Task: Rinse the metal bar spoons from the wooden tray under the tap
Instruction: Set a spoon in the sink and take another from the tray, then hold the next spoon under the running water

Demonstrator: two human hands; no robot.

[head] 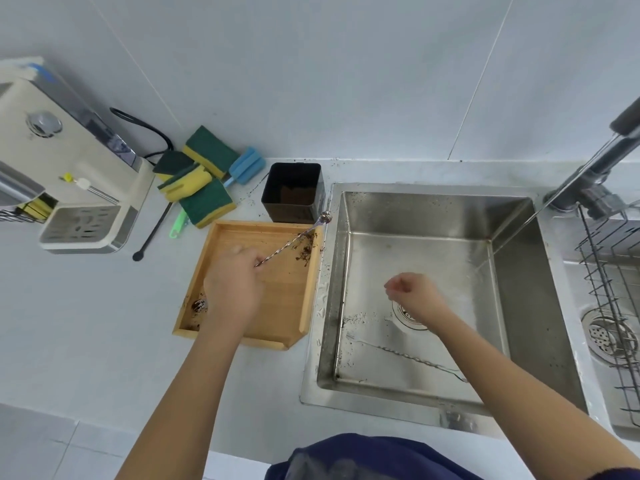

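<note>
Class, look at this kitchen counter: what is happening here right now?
A person's left hand grips a twisted metal bar spoon over the square wooden tray, which is speckled with dark grounds. The right hand hangs loosely curled and holds nothing over the stainless steel sink, where another twisted bar spoon already lies on the bottom.

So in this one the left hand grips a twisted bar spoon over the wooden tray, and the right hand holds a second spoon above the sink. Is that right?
Not quite. In the head view the right hand holds nothing; it hangs loosely curled above the sink. The second spoon lies on the sink floor. The rest stands: the left hand grips a twisted bar spoon over the wooden tray.
</note>
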